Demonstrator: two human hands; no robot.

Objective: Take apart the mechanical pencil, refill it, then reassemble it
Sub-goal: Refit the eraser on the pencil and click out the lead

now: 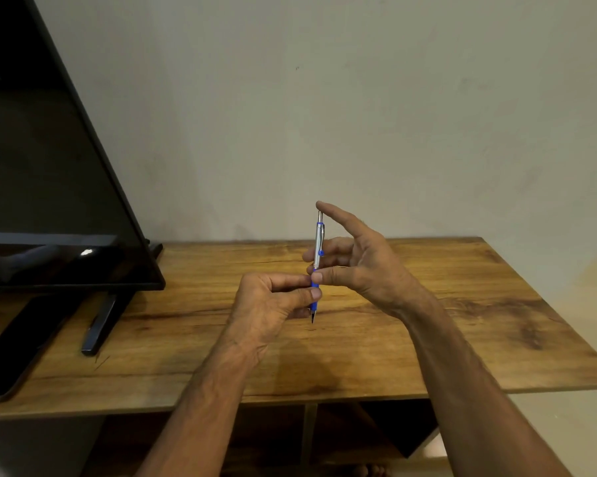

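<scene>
A mechanical pencil (318,246) with a silver upper barrel, a metal clip and a blue grip is held upright above the wooden table (428,321), tip pointing down. My left hand (273,301) pinches the blue grip between thumb and fingers. My right hand (362,263) holds the barrel just above the grip with thumb and middle fingers, while its index finger stretches up and rests on the top push button. The pencil looks whole, with all parts joined.
A black flat screen (49,184) stands on the left of the table on a dark foot (101,325). A black flat device (18,349) lies at the front left. The wall is close behind. Open shelves (324,438) sit below the tabletop.
</scene>
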